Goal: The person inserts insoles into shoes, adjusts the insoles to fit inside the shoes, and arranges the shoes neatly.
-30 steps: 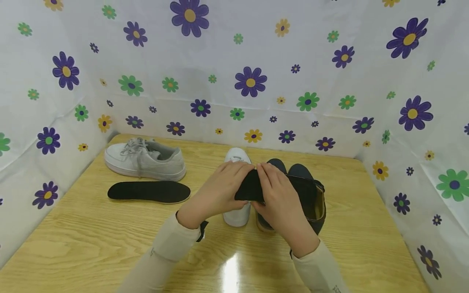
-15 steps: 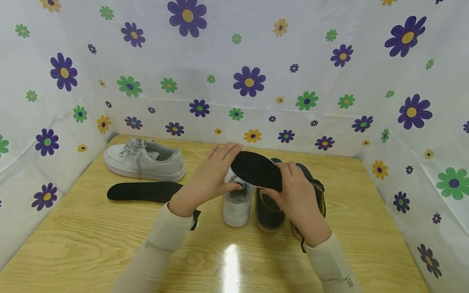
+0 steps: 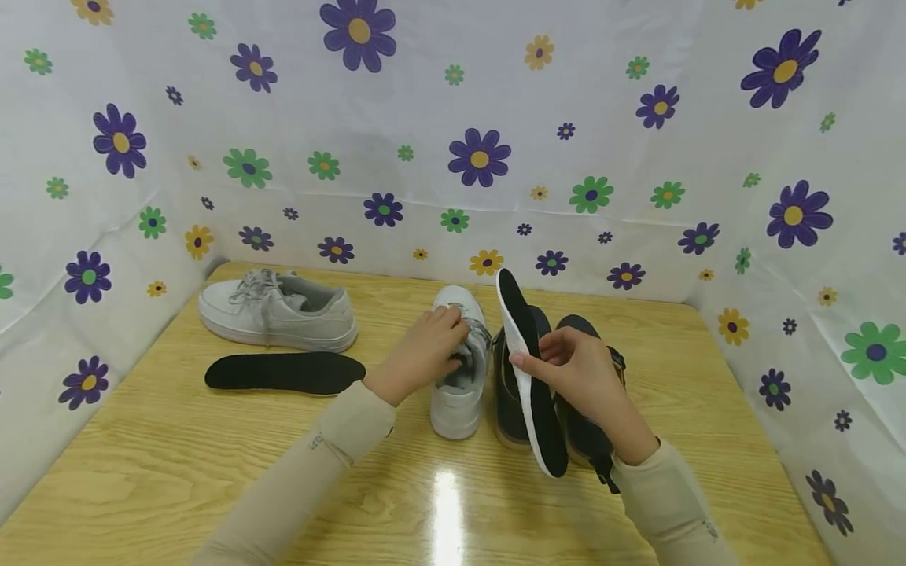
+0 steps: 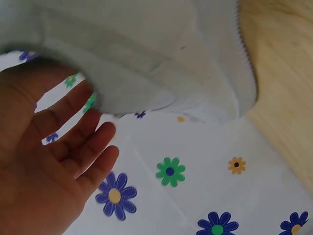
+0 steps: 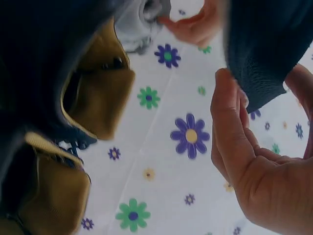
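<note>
In the head view my right hand (image 3: pixel 583 373) pinches a black insole (image 3: pixel 546 424) with a white underside between thumb and fingers. The insole stands tilted on its edge over the dark shoes. My left hand (image 3: pixel 428 346) is at the opening of a white lace-up sneaker (image 3: pixel 455 413), its heel toward me. Seen from the left wrist, the loosely bent fingers (image 4: pixel 93 147) lie right by the sneaker's collar (image 4: pixel 122 93). In the right wrist view the held insole (image 5: pixel 259 54) appears dark and textured between thumb and fingers.
A second white sneaker (image 3: pixel 276 314) lies sideways at the back left, with another black insole (image 3: pixel 283 373) in front of it. Two dark shoes with tan lining, a left one (image 3: pixel 508 417) and a right one (image 3: pixel 580 432), stand right of centre. Flowered cloth (image 3: pixel 396 157) encloses the wooden table.
My left hand has let go of the insole and moved down to the white sneaker's opening. The right hand has turned the insole from lying across to nearly upright, slightly to the right.
</note>
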`<action>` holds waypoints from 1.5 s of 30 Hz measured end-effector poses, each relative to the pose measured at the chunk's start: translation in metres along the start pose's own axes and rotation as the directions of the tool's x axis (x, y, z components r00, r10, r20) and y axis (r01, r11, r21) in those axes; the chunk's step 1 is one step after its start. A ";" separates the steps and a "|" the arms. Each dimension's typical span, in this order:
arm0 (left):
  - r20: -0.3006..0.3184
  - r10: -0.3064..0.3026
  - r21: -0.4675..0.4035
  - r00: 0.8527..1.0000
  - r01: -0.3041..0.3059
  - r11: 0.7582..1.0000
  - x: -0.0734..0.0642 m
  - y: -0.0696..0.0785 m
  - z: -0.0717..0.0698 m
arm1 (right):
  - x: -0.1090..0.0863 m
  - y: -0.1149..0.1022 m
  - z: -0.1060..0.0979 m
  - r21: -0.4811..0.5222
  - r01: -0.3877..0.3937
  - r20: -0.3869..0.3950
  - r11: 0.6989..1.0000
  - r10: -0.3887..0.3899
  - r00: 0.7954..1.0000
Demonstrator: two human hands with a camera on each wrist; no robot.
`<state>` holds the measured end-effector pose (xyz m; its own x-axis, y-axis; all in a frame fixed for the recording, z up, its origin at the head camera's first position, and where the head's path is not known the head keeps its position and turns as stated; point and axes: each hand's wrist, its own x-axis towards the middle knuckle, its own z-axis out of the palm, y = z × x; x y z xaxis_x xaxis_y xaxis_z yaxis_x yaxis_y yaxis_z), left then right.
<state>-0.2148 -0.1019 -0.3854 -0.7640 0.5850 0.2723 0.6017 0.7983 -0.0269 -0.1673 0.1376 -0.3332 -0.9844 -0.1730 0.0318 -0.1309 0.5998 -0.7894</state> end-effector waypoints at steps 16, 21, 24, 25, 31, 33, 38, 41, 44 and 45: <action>-0.136 0.059 0.012 0.989 -0.058 0.998 0.005 -0.006 0.020 | 0.001 -0.002 0.009 -0.016 -0.006 0.182 1.000 0.009 0.983; -0.116 0.055 -0.034 0.992 -0.060 0.998 0.007 -0.009 0.018 | 0.001 -0.003 0.008 -0.065 0.021 0.248 0.998 -0.004 0.969; -0.101 0.053 -0.063 0.993 -0.059 0.996 0.009 -0.010 0.014 | 0.002 -0.006 0.008 -0.074 0.015 0.303 0.997 0.009 0.953; -0.087 0.049 -0.069 0.995 -0.055 0.996 0.010 -0.011 0.013 | 0.002 -0.006 0.008 -0.077 0.013 0.323 0.997 0.012 0.946; 0.033 0.027 -0.106 0.999 -0.023 0.994 0.014 -0.012 0.003 | 0.007 -0.013 0.010 -0.109 0.031 0.426 0.994 0.018 0.905; 0.076 0.025 -0.116 0.997 -0.016 0.993 0.016 -0.012 0.000 | 0.011 -0.016 0.012 -0.123 0.040 0.456 0.992 0.020 0.890; 0.152 0.043 -0.149 0.988 -0.020 0.989 0.021 -0.015 -0.004 | 0.019 -0.026 0.015 -0.136 0.086 0.511 0.987 -0.005 0.860; 0.164 0.067 -0.160 0.984 -0.041 0.986 0.025 -0.017 -0.005 | 0.023 -0.030 0.015 -0.138 0.110 0.526 0.984 -0.021 0.850; 0.164 0.084 -0.162 0.983 -0.057 0.985 0.027 -0.020 -0.005 | 0.027 -0.034 0.016 -0.144 0.136 0.539 0.980 -0.038 0.841; 0.162 0.087 -0.166 0.983 -0.059 0.984 0.028 -0.021 -0.005 | 0.029 -0.036 0.017 -0.145 0.147 0.544 0.978 -0.045 0.838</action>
<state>-0.2475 -0.1029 -0.3722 -0.7366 0.6674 0.1091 0.6763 0.7273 0.1168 -0.1891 0.0982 -0.3142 -0.7548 -0.5971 -0.2715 -0.2899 0.6750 -0.6785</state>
